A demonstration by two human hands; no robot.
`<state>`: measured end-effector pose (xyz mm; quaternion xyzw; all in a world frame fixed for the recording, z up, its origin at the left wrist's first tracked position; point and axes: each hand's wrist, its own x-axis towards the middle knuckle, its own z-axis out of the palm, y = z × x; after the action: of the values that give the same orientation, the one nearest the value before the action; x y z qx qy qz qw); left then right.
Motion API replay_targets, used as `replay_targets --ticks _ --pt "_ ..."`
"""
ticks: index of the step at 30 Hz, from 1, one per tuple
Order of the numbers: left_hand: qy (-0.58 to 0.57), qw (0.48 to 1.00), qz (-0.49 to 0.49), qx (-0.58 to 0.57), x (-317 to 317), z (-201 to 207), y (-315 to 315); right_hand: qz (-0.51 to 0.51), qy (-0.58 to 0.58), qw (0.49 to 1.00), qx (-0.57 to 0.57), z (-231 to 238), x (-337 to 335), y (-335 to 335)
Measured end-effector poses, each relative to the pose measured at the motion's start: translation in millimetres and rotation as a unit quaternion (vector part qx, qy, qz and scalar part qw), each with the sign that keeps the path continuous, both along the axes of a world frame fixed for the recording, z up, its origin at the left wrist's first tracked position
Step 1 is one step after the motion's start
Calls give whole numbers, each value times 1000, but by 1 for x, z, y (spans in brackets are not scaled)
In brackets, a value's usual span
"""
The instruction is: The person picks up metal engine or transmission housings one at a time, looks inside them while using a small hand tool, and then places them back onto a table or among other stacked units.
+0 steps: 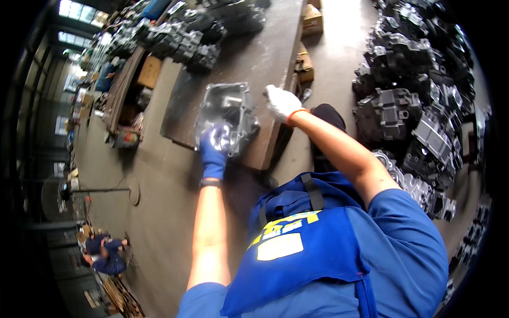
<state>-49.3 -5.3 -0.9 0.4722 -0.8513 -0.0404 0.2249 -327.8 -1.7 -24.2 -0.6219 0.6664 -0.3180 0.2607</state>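
An open, box-shaped cast metal housing (243,114) rests on the workbench (260,55), its hollow side facing up. My left hand (214,146), in a blue glove with a paler palm or fingertips, grips the housing's near wall with its fingers reaching over the rim. Motion blurs the fingers and part of the casting. My right hand (283,102), in a white glove with an orange band at the wrist, is held over the bench's right edge, apart from the housing. Its fingers are curled closed, and whatever they may hold cannot be made out.
More castings (180,40) crowd the bench's far left end. A large heap of castings (397,114) stands on the floor to my right. Cardboard boxes (312,21) sit beside the bench. At the left are a pedestal fan (58,199) and a seated person (106,254).
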Motion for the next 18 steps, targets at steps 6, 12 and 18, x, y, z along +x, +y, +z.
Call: replay_targets --ticks 6,12,18 --pt "2 999 0 43 -17 -30 16 -23 -6 999 -24 -18 27 -17" --pt "160 980 97 68 -8 -37 14 -62 -52 997 20 25 15 6" --pt "135 976 135 101 -18 -20 24 -54 2 997 -49 8 14 -4"
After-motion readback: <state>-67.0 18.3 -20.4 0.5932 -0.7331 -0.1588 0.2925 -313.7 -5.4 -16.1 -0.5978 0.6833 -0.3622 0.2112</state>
